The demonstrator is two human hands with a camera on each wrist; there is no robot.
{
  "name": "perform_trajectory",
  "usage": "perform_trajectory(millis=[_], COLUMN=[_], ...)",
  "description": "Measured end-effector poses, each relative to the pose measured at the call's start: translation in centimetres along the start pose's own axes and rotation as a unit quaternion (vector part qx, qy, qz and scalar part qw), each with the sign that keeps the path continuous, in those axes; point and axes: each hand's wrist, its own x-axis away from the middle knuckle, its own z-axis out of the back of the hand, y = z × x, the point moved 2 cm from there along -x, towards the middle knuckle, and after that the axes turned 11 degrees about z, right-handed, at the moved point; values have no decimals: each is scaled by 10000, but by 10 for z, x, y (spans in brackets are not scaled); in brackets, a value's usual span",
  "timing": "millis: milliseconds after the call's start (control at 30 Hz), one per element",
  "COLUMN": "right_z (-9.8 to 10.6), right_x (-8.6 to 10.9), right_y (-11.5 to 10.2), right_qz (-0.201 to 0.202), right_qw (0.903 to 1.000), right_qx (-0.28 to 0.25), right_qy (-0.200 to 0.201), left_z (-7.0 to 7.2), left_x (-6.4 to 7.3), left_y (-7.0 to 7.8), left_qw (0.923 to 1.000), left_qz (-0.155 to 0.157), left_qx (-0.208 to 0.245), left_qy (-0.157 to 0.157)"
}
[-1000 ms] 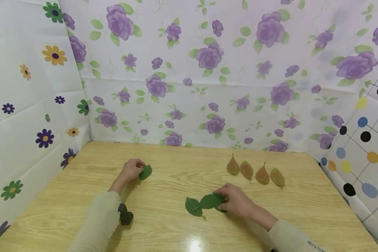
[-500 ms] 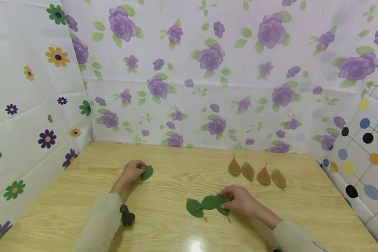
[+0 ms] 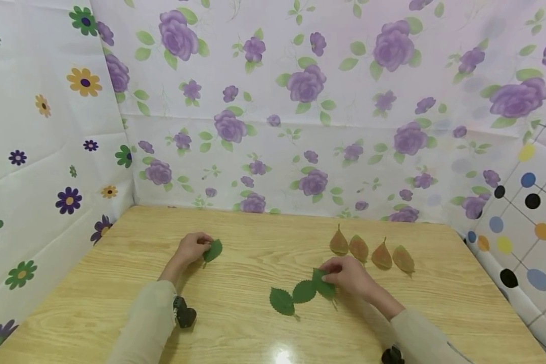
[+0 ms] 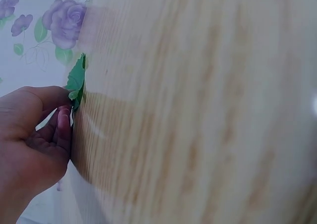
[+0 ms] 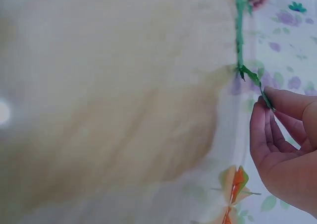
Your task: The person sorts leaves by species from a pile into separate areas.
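My left hand (image 3: pixel 193 247) pinches a green leaf (image 3: pixel 213 251) at the left of the table. In the left wrist view, thumb and fingertips hold that leaf (image 4: pixel 77 80) close to the tabletop. To the right, my right hand (image 3: pixel 349 275) pinches another toothed green leaf (image 3: pixel 324 286) by its upper edge. The right wrist view shows this leaf (image 5: pixel 257 80) tilted up from the table. Just left of it lie two more green leaves, one in the middle (image 3: pixel 304 291) and one farther left (image 3: pixel 281 301).
Several reddish-brown leaves (image 3: pixel 358 248) lie in a row at the back right of the wooden table (image 3: pixel 255 263). Flowered cloth (image 3: pixel 273 121) hangs behind the table, with a dotted cloth (image 3: pixel 528 227) on the right.
My right hand has lifted its leaf slightly and moved it up and right, away from the middle green leaf. The left hand stays in place with its leaf.
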Motion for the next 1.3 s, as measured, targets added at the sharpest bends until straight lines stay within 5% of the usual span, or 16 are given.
perform_trajectory(millis=[333, 633, 1000, 1300], right_z=[-6, -27, -63, -98], right_x=[-31, -62, -98, -120], right_y=[-4, -9, -30, -33], right_qz=[-349, -819, -1031, -1250], right_qw=[9962, 9804, 9583, 9565], right_qx=[-629, -1415, -2350, -2330], right_qy=[490, 1096, 1260, 1229], left_z=[1, 0, -3, -5], left_x=[2, 3, 6, 5], left_y=[1, 1, -3, -3], left_qw=[10000, 9999, 9997, 9996], left_qz=[-21, -121, -27, -90], left_qx=[13, 80, 236, 184], left_qy=[14, 87, 94, 183])
